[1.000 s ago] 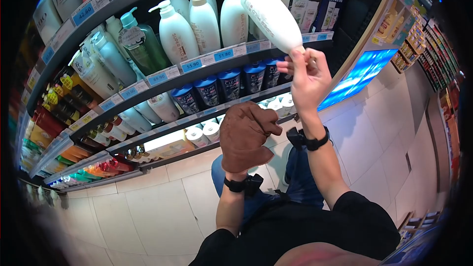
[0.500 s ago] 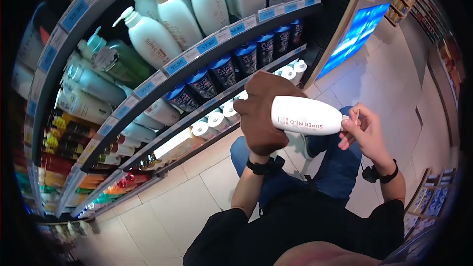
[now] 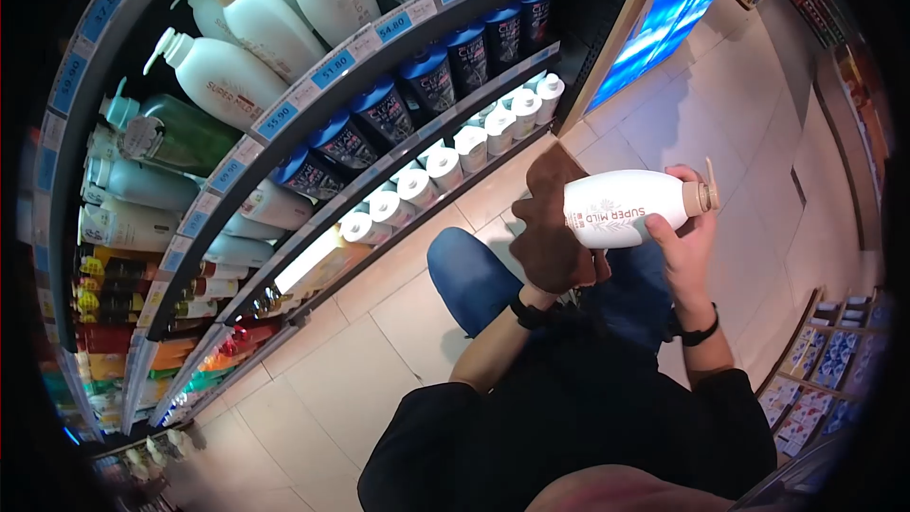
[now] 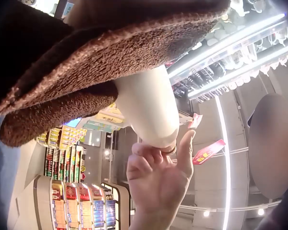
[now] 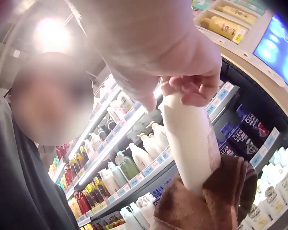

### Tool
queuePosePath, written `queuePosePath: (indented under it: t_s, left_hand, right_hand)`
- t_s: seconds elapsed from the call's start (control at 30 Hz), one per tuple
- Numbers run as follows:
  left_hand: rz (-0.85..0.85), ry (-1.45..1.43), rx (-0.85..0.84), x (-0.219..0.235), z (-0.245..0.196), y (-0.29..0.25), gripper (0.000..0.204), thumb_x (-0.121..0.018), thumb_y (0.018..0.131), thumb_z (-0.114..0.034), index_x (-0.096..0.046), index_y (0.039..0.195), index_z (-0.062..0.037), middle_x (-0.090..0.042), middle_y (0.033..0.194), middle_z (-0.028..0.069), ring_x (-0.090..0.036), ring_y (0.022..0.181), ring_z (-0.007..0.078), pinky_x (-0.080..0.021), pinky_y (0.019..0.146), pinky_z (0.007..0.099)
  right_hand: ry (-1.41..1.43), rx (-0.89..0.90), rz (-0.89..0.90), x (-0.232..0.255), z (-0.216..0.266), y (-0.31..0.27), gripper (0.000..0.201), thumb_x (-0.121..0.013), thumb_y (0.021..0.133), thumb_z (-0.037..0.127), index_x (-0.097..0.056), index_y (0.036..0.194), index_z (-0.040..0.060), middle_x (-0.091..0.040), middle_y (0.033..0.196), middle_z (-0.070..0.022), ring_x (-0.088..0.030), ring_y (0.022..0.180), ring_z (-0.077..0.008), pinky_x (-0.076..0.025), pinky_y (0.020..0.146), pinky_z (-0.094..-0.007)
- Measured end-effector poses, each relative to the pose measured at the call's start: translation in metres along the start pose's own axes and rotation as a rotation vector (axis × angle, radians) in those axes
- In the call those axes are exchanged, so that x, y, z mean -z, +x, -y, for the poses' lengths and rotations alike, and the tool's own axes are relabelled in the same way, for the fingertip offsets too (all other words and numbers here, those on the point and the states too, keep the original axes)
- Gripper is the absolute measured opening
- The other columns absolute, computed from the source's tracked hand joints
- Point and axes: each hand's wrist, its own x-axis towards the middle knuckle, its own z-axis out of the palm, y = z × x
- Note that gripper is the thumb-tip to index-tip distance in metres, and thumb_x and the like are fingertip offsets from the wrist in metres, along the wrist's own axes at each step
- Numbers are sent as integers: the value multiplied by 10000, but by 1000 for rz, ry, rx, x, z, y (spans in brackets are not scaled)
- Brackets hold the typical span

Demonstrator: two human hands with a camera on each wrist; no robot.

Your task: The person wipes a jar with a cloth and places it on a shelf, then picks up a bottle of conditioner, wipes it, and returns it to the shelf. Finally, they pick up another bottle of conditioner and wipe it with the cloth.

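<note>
A white pump bottle (image 3: 621, 209) printed "SUPER MILD" lies nearly level in front of my body, its beige pump (image 3: 701, 197) toward the right. My right hand (image 3: 690, 245) grips it at the shoulder, thumb across the front. At its base, a brown terry cloth (image 3: 548, 175) covers my left hand (image 3: 557, 251) and hides the fingers. In the left wrist view, folds of the cloth (image 4: 110, 62) lie on two sides of the bottle (image 4: 151, 105). From the right wrist, the cloth (image 5: 201, 206) wraps the lower end of the bottle (image 5: 187, 139).
Curved store shelves on the left hold white pump bottles (image 3: 227, 81), a green bottle (image 3: 185, 133) and blue-capped CLEAR bottles (image 3: 384, 109). White-capped bottles (image 3: 444, 168) line the lowest shelf. A lit blue screen (image 3: 659, 28) stands at the shelf end. Pale floor tiles (image 3: 379, 351) lie below.
The bottle has come down from shelf height to in front of my body, turning level. My right hand has shifted from pinching its end to gripping its shoulder. The cloth-covered left hand now meets its base.
</note>
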Motion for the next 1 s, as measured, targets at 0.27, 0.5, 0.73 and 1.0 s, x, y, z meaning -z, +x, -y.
queuePosePath:
  t_s: [0.27,0.5,0.73,1.0]
  left_hand:
    - [-140,99,184,-17,3,8,902,-930,568,-244,-548,1359,-38,-678,1158,119,-640,1072,320,-414,1072,493]
    - [-43,330,-154,4,13,37,774,-971,637,-275,-628,1282,-22,-703,1226,187,-743,959,365,-609,811,442]
    - [322,295,-250,-13,13,59,527,-847,818,-216,-661,1261,2,-680,1171,203,-697,996,387,-578,909,414]
    - [347,385,-276,13,33,90,749,-938,678,-288,-658,1339,-74,-724,1161,184,-720,1075,375,-588,945,412]
  right_hand:
    - [453,-26,177,-31,-14,53,427,-799,845,-25,-575,1205,17,-706,1171,-188,-713,1161,-314,-564,1032,-445]
    - [523,449,1144,-28,-27,154,293,-867,665,47,-730,920,87,-771,981,-122,-769,907,-324,-616,804,-381]
    - [871,344,1727,-41,-43,211,234,-884,658,59,-762,858,67,-782,960,-126,-766,856,-314,-625,819,-409]
    - [816,32,1071,-46,-98,202,381,-823,716,-37,-653,1044,57,-702,1069,-135,-707,1103,-328,-566,998,-489]
